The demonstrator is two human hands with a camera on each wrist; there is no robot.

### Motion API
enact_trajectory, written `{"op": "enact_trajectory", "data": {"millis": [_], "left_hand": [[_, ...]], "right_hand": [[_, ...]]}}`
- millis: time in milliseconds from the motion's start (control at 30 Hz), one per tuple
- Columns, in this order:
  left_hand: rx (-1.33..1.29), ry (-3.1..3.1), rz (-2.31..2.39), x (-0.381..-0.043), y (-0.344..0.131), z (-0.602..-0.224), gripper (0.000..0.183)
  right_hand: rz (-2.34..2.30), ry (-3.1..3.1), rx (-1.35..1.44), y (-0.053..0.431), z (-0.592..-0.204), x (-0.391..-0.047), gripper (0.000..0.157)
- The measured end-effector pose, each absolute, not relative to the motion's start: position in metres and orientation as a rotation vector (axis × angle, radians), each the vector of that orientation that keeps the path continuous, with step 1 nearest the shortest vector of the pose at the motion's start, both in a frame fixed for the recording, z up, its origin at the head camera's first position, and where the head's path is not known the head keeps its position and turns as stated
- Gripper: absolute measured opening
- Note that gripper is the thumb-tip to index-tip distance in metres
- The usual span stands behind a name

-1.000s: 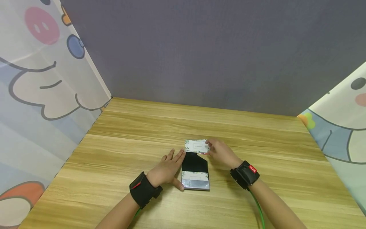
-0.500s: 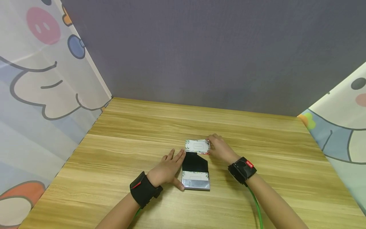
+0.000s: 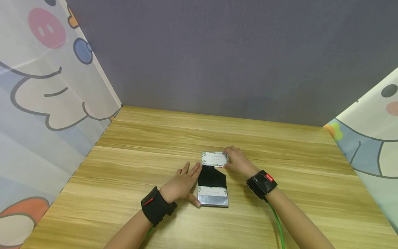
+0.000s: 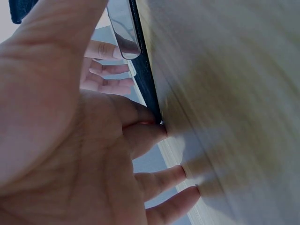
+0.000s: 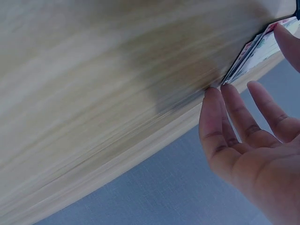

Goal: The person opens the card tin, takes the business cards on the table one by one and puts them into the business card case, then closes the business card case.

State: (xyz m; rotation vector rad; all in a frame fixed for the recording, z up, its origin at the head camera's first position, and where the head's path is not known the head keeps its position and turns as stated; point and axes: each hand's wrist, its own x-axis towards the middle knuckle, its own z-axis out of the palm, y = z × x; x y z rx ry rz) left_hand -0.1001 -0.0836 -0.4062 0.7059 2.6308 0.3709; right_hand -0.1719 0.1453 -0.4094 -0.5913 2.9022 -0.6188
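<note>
Hands flank an open card case (image 3: 212,191) on the wooden table (image 3: 280,145). Between the two wrists lies the case's silver body, with one floral card (image 3: 212,191) tucked in its pocket; its black flap (image 3: 212,176) is folded out away from the person. Just beyond the flap's far edge sits a small stack of cards (image 3: 214,159), flat on the table and touching the flap.

The left hand (image 3: 183,185) lies flat on the table beside the case's left edge, fingers straight and spread, thumb against the silver body's near corner, index tip at the flap's side; it grasps nothing. The right hand (image 3: 237,160) sits at the stack's right end, fingers loosely extended; the right wrist view shows fingertips (image 5: 216,101) touching the stack's edge at the table and another finger on top of it, a light touch, not a closed grip
</note>
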Motion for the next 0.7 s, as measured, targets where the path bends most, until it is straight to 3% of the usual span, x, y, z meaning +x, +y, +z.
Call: {"op": "enact_trajectory", "data": {"millis": [700], "left_hand": [[0.693,2.627,0.352,-0.1014,-0.0828,-0.4069,0.125]], "right_hand": [[-0.636,2.941,-0.555,0.1445,-0.4107,-0.1686,0.056]]}}
